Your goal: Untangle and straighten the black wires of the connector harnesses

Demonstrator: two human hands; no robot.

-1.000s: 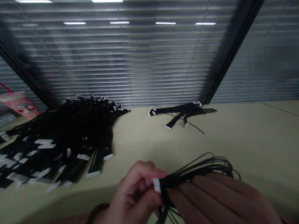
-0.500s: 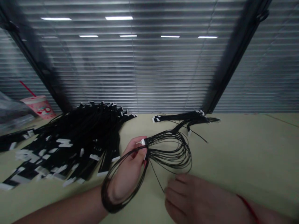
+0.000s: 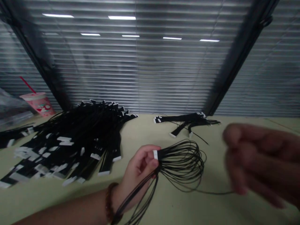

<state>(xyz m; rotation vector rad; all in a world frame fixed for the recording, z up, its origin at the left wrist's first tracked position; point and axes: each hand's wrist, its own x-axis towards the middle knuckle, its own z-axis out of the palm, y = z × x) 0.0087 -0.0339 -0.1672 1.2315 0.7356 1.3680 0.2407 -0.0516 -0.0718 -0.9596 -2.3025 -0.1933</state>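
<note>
My left grip (image 3: 138, 175) is clenching a white connector (image 3: 155, 154) between thumb and fingers, just above the pale surface (image 3: 211, 203), and a bundle of thin black wires (image 3: 185, 164) is fanning out from it in loops, with more strands hanging down past the wrist. One lone wire (image 3: 212, 192) is trailing toward my right grip (image 3: 260, 162), which is hovering clear of the bundle; it's blurred, so I can't tell whether it's released or pinching that strand. A beaded bracelet (image 3: 109, 203) is sitting on the left wrist. Farther off, a big pile of black flat cables (image 3: 77, 147) with white ends is lying left, a smaller bunch (image 3: 185, 120) ahead.
</note>
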